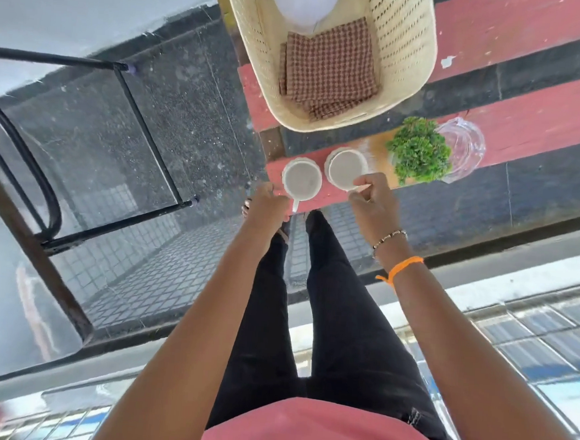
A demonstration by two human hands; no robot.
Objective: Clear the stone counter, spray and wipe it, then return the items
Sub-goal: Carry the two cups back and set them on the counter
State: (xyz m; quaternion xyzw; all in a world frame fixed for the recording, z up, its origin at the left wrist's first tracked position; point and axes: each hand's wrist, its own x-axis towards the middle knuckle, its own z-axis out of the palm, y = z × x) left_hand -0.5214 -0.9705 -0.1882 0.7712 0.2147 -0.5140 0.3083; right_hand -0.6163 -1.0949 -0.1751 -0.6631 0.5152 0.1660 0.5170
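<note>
White mugs side by side on the red-and-black striped ledge (529, 109): left mug (301, 181) and right mug (345, 168), both sitting upright. Left hand (269, 204) is gripping the left mug's handle, fingers curled closed around it. Right hand (374, 200) is pinching the right mug's rim, fingertips together on it. Green potted plant (418, 151) is standing just beside the right mug, clear glass dish (465, 146) behind it. Cream plastic basket (404, 39) is holding a checked cloth (330, 68) and a pale round object.
</note>
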